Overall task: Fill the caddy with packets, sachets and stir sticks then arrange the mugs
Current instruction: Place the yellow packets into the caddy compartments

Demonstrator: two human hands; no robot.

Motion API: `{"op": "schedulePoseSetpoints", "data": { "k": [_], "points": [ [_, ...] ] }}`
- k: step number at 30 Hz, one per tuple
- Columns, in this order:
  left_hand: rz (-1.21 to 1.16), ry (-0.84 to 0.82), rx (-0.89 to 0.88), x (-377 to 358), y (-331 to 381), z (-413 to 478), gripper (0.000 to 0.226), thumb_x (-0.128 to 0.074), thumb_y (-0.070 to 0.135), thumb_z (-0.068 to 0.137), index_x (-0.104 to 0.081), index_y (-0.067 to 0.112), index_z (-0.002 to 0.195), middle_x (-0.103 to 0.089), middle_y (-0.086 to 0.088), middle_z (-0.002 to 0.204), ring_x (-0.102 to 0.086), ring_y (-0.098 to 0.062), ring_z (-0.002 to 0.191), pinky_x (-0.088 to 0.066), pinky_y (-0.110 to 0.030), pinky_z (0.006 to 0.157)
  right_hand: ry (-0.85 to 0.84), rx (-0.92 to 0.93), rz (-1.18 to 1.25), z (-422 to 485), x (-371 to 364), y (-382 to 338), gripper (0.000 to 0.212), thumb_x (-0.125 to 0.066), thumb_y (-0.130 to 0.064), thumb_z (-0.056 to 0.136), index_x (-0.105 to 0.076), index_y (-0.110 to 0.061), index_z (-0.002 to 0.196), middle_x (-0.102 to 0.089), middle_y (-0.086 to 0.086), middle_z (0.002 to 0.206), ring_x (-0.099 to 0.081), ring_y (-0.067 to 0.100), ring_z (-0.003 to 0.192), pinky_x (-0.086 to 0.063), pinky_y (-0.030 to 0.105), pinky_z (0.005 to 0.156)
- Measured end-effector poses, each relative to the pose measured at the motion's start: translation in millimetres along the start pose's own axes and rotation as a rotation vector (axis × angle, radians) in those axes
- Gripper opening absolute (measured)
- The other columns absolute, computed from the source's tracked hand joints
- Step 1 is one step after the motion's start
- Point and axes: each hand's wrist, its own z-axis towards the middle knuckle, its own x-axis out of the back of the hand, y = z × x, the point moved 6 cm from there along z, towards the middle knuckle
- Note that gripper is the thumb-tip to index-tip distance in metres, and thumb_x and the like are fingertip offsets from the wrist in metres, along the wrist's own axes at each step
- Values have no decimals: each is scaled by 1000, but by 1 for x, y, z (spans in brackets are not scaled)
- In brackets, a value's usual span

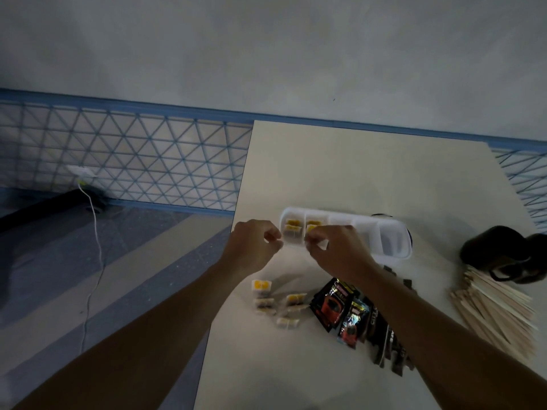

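A white caddy (384,235) with several compartments lies across the cream table (340,167). Its two leftmost compartments hold yellow-and-white tea bag packets (293,229). My left hand (254,245) is at the caddy's left end, its fingertips pinched on the edge of the packet in the first compartment. My right hand (337,250) pinches a packet (311,228) in the second compartment. More tea bag packets (262,287) lie loose below my hands. Black coffee sachets (333,306) are fanned out to their right. Wooden stir sticks (497,312) are piled at the right, with dark mugs (497,253) behind them.
The table's left edge (233,247) runs just under my left hand, with floor beyond it. Another dark mug (383,216) peeks out behind the caddy. A white cable (94,232) hangs from a wall socket at the far left. The caddy's right compartments look empty.
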Motion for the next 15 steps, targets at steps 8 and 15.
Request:
{"op": "schedulePoseSetpoints", "data": {
  "k": [8, 15],
  "points": [
    [67, -248, 106, -29, -40, -40, 38, -77, 33, 82, -71, 15, 115, -73, -2, 110, -68, -16, 97, -50, -22, 82, -343, 18, 1, -37, -38, -17, 34, -76, -26, 82, -73, -18, 115, -71, -6, 110, -57, 2, 80, -41, 14, 74],
    [115, -215, 79, -38, -50, -59, 25, -63, 32, 92, -75, 22, 110, -74, 0, 110, -67, -19, 102, -36, -17, 77, -390, 25, -93, -44, -62, -21, 25, -68, -18, 86, -76, -18, 110, -74, 1, 110, -65, 20, 103, -50, 30, 94]
  ]
}}
